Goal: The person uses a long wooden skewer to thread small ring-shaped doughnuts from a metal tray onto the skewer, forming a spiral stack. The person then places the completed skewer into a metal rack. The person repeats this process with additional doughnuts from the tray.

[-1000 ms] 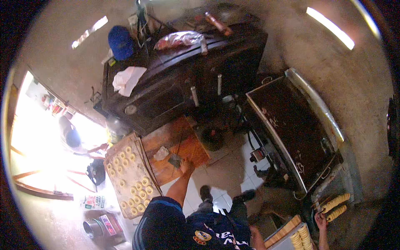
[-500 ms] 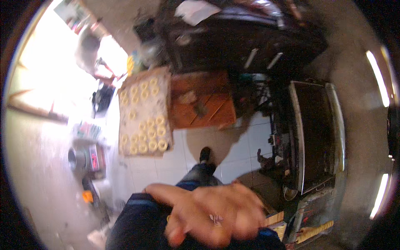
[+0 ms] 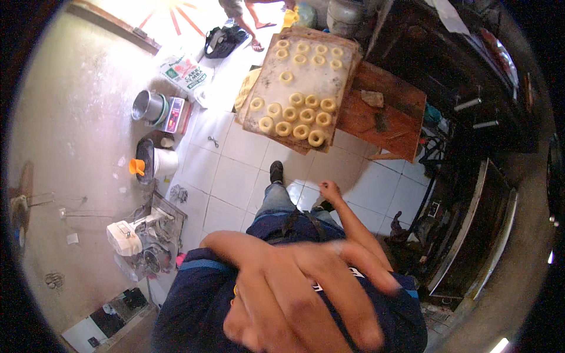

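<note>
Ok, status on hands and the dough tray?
Left hand raised near camera, fingers spread, empty. Right hand low over floor tiles, apart from tray of dough rings. Nothing between.

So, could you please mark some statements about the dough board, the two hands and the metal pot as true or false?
1. The wooden board carries ring-shaped dough pieces. True.
2. The right hand rests on the board. False: it hangs low beside the leg, above the tiled floor, apart from the board.
3. The left hand is close to the camera, blurred, with fingers spread. True.
4. The metal pot stands on the wooden table. False: it stands on the floor, next to a kitchen scale.
</note>
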### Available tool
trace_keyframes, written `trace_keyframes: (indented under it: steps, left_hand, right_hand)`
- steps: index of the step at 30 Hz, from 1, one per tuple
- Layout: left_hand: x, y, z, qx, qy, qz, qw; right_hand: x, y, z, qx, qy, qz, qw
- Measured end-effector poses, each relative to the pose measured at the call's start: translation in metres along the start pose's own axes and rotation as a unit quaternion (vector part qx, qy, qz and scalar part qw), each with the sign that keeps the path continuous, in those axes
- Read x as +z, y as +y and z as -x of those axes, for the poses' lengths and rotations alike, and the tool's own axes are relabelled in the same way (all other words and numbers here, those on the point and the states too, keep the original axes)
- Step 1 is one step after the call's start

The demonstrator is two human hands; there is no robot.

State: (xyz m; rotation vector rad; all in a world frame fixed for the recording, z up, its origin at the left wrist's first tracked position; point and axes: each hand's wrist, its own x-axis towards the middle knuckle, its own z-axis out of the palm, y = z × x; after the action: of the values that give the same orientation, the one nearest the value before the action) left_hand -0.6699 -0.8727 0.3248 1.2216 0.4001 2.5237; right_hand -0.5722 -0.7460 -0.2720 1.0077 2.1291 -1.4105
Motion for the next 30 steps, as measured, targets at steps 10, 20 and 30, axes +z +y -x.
trace_keyframes:
  steps: [10, 20, 30]
  left_hand:
    - [-0.318, 0.185, 0.151, -0.220, 0.507, -0.418, 0.721]
    - [-0.424, 0.215, 0.147, -0.341, 0.502, -0.377, 0.700]
    - [-0.437, 0.089, 0.109, -0.531, 0.319, -0.308, 0.722]
  right_hand:
    - [0.187, -0.256, -0.128, 0.164, -0.097, -0.550, 0.813]
    - [0.251, -0.309, -0.186, 0.213, 0.047, -0.887, 0.407]
    - [0.102, -0.238, -0.115, 0.139, 0.330, -0.667, 0.653]
